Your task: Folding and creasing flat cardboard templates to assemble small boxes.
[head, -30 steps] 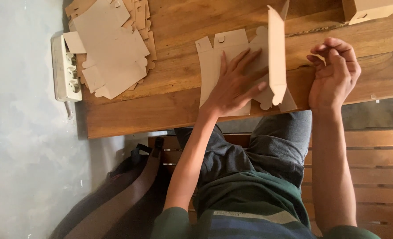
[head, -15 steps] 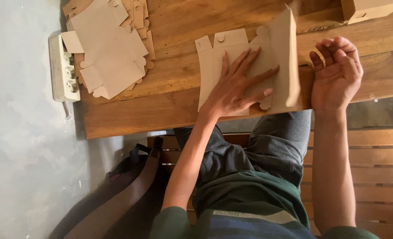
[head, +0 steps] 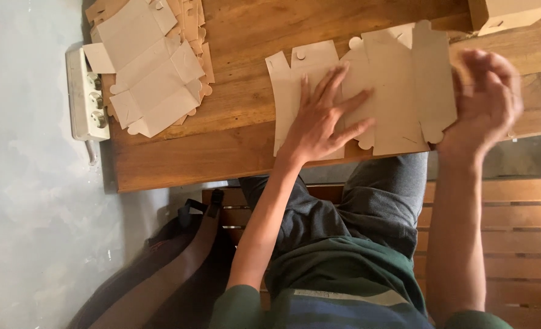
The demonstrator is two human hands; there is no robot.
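Pressing left hand (head: 319, 125), fingers spread, flat on cardboard blank (head: 398, 79) lying at counter (head: 240, 97) edge; right hand (head: 484, 100) blurred beside flap, grip unclear. Best creasing firmly along scores.

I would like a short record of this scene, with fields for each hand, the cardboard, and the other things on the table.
left hand: flat, fingers spread, pressing on the cardboard box blank
right hand: blurred, at the blank's right edge; grip unclear
cardboard box blank: unfolded, lying flat on the wooden table
stack of blanks: at the table's left end
folded box: top right, partly out of frame
power strip: white, beside the table's left edge
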